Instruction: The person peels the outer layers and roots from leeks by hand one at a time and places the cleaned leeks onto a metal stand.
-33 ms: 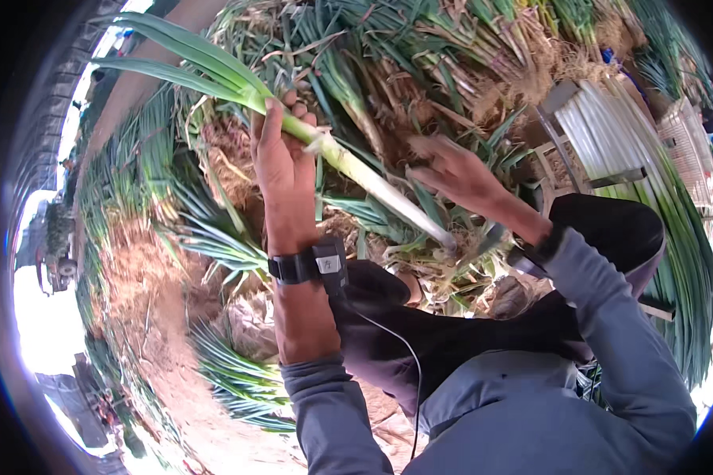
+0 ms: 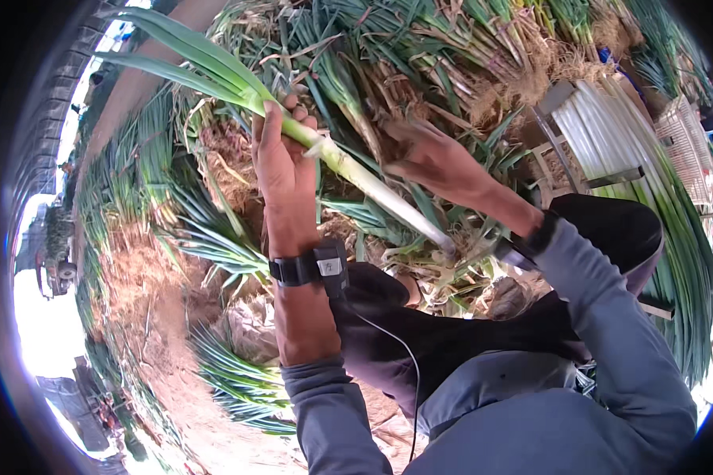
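A long green onion (image 2: 388,199) with a pale shaft slants across the middle, its green leaves up at the left and its root end down at the right. My left hand (image 2: 284,158) is closed around it just below where the leaves fan out. A torn bit of outer skin stands off the shaft near my fingers. To the right of the shaft hovers my right hand (image 2: 440,162), thumb and fingers apart, fingertips blurred by motion. Nothing shows between its fingers, and I cannot make out whether it touches the onion.
Unpeeled green onions (image 2: 483,55) with dry roots are heaped ahead. At the right, peeled onions with white shafts (image 2: 602,131) lie stacked beside a pale plastic crate (image 2: 685,150). Peelings (image 2: 451,285) litter the ground by my legs. More onion bundles (image 2: 146,150) lie at the left.
My right hand has shifted a little left and up, closer to the green onion's shaft. The left hand and the onion stay nearly still.
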Tool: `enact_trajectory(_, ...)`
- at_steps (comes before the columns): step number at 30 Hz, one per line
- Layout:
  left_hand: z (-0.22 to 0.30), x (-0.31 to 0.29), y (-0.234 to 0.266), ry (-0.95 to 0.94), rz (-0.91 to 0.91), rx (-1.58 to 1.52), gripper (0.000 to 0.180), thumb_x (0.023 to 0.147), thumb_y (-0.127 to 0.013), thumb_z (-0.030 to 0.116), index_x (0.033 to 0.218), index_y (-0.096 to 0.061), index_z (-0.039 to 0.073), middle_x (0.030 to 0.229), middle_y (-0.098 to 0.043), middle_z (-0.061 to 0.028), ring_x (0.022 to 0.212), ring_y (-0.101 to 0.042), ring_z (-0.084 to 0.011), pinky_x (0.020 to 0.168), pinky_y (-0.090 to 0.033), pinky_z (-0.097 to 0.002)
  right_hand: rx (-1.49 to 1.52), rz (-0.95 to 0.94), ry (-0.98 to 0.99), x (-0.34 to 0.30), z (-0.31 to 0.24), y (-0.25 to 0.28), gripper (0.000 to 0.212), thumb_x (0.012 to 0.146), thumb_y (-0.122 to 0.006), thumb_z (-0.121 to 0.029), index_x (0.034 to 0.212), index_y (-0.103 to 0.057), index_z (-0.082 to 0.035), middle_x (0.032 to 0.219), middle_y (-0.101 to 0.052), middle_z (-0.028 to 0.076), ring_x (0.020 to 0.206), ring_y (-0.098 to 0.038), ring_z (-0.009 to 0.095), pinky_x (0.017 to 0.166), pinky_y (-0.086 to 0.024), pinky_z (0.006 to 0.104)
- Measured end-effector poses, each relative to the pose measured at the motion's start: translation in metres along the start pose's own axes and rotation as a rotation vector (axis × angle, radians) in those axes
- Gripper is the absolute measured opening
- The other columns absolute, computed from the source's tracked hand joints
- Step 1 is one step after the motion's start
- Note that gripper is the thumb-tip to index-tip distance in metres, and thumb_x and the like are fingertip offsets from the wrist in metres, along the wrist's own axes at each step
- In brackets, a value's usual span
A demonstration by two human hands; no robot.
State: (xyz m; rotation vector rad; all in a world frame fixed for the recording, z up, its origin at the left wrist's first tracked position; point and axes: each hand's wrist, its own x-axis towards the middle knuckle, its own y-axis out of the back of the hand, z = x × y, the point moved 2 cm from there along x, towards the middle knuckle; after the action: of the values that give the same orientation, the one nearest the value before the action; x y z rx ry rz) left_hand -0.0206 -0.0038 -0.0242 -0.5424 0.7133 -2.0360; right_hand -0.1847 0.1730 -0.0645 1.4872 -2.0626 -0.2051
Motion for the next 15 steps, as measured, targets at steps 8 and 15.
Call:
enact_trajectory(8,0.001,0.011,-0.015,-0.077,-0.027,-0.015,0.031,0.104,-0.057,0.029,0.123,-0.054,0.005,0.103,-0.066,-0.0098,0.083,-0.062,-0.0170,0.075,-0.055,-0.0323,-0.245,-0.163,0.407,0.045,-0.029,-0.018,0.019,0.095,-0.064,-0.020,0.102,-0.056,-0.005,0.097,-0.060,0.009,0.076,-0.062,0.031,0.065,-0.049,0.0427)
enact_trajectory(15,0.036,0.016,0.011,-0.247,0.028,0.053,0.041,0.101,-0.062,0.029,0.132,-0.050,0.006,0.105,-0.066,-0.0121,0.085,-0.063,-0.0164,0.077,-0.056,-0.0332,-0.142,-0.566,-0.167,-0.056,0.040,0.003,0.019,0.096,-0.063,-0.022,0.099,-0.056,-0.005,0.090,-0.059,0.012,0.073,-0.062,0.030,0.067,-0.050,0.0443)
